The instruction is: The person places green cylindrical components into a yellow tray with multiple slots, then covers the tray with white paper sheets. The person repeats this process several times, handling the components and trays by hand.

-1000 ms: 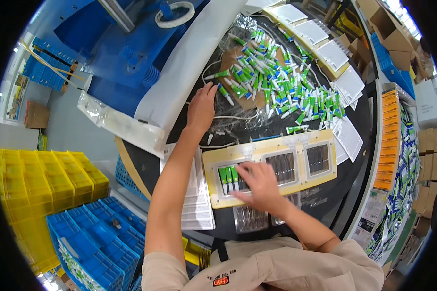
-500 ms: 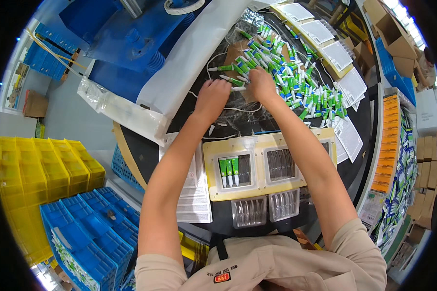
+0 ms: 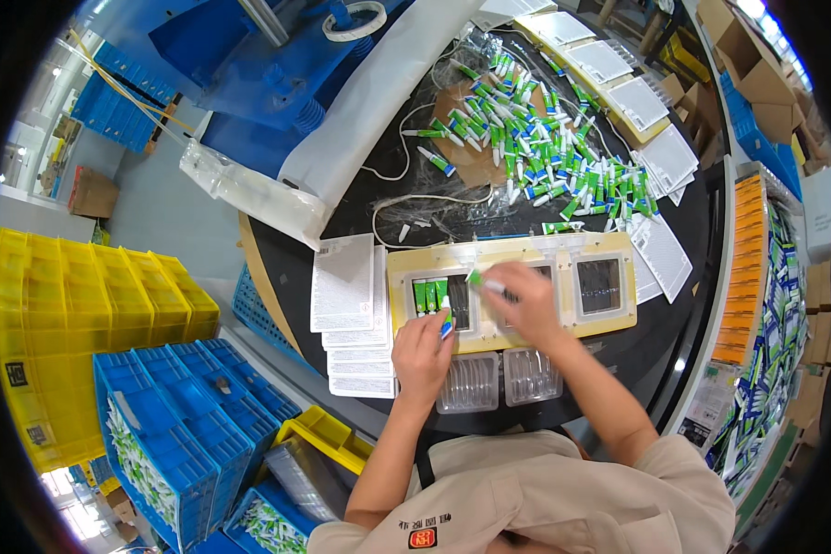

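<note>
Your left hand [image 3: 421, 356] pinches a blue-ended tube [image 3: 447, 328] over the yellow frame [image 3: 397, 295]. Your blurred right hand [image 3: 526, 299] grips a green-ended tube [image 3: 475, 277] between fingertips.

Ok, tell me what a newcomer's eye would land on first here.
First, the big loose heap of green-and-white tubes spread across the far part of the dark table. Next, nearer the person, the yellow frame with three windows: the left grip is at its leftmost window, and the blurred right grip holds a green tube over it. Then the stacked yellow crates at far left.
</note>
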Motion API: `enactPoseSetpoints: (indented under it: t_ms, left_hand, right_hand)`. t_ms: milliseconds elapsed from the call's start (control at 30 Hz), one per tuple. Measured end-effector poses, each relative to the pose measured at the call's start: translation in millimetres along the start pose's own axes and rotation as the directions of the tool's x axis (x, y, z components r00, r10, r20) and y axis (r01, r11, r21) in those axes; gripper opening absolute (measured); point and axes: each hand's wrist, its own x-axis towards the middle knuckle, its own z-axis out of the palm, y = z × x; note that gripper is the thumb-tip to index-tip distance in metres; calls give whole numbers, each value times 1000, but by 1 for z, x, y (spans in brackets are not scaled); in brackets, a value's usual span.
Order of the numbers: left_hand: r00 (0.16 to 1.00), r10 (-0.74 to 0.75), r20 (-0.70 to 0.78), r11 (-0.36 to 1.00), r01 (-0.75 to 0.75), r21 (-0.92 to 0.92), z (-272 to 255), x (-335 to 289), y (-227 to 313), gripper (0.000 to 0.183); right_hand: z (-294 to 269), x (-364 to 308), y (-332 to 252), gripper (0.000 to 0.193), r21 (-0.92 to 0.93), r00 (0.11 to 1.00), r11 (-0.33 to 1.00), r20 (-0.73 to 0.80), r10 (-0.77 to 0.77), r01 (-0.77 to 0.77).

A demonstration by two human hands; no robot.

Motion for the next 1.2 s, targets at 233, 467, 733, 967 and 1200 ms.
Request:
enactPoseSetpoints:
  t_ms: [233,467,733,967,1200]
  left_hand:
    - [768,-574,284,597,630,-496,-16,9,-3,19]
    - [588,-638,498,263,774,-577,-8,4,1,17]
    - [871,-356,339,922,386,-23,-3,4,-3,39]
    - [780,67,622,939,-260,226,-2,-5,-34,62]
    - [788,53,613,955,-219,199,1,-9,-40,60]
  right_hand:
    - [41,-28,-12,42,-372,981,908,89,-173,193]
    - [16,-42,-52,50,-161,969,981,206,137,-104]
    - [11,-41,-46,32,-97,999,995,-33,12,-15]
    - [11,-38,-27,30,-271,994,956,37,-107,113]
    - [43,-43,-23,30,-386,995,918,82,-58,85]
